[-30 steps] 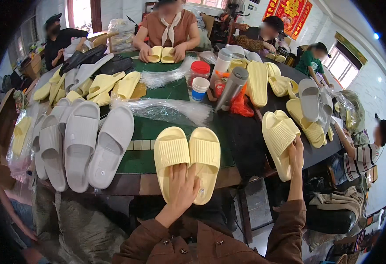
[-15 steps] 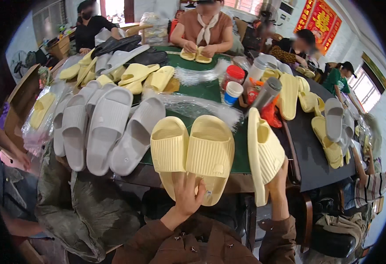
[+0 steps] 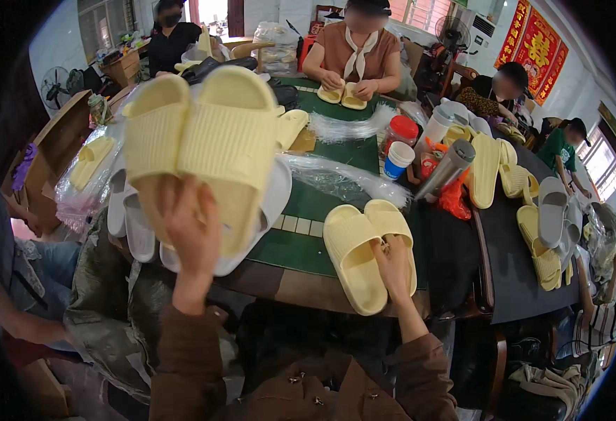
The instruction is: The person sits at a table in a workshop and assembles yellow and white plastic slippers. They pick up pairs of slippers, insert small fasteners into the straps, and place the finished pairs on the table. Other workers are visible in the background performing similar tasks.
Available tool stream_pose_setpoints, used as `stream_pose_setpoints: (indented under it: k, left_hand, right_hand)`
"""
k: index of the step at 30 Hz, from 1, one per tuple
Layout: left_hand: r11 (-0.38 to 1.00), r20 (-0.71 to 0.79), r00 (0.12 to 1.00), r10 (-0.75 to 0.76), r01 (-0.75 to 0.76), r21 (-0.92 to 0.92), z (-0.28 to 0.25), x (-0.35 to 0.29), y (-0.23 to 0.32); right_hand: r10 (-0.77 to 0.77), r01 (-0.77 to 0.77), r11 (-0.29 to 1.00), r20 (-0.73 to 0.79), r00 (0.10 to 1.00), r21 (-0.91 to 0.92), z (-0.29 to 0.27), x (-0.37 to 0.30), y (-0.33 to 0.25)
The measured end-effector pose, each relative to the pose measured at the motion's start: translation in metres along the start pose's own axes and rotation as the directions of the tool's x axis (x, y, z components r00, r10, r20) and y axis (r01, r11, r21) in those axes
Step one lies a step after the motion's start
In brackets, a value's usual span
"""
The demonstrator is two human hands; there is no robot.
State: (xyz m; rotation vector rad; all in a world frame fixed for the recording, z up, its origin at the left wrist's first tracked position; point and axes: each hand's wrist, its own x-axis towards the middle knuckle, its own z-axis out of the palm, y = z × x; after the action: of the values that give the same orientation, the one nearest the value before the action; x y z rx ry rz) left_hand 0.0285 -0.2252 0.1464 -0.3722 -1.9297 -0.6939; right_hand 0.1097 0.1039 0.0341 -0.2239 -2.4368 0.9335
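Note:
Raised over the left part of the table, a pair of pale yellow ribbed slippers [image 3: 225, 137] is in my left hand [image 3: 192, 231], its fingers tucked into the foot openings. The pair hides most of the grey slippers [image 3: 274, 200] behind it. By the table's front edge, my right hand [image 3: 393, 270] grips a second yellow slipper pair [image 3: 353, 266], fingers at the strap of the right-hand slipper. These two slippers lie side by side, toes pointing away from me.
Clear plastic strands [image 3: 350, 179] lie across the green mat [image 3: 297, 245]. Right of them stand a paper cup [image 3: 398, 161], a red-lidded jar [image 3: 401, 133] and a steel tumbler [image 3: 448, 168]. More yellow slippers [image 3: 485, 172] are further right. Across the table, a person [image 3: 357, 56] handles small yellow slippers.
My left hand has lifted its slipper pair up and to the left, over the grey slippers. My right hand has brought its pair leftward and turned it so both slippers show.

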Motion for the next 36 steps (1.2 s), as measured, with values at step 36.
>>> stream_pose_setpoints:
  k: [36]
  left_hand:
    - [0.878,0.552,0.777,0.304,-0.005,-0.478,0.095,-0.078,0.074]
  right_hand:
    - [0.023,-0.219,0.857,0.389,0.921,0.467,-0.033,-0.031,-0.020]
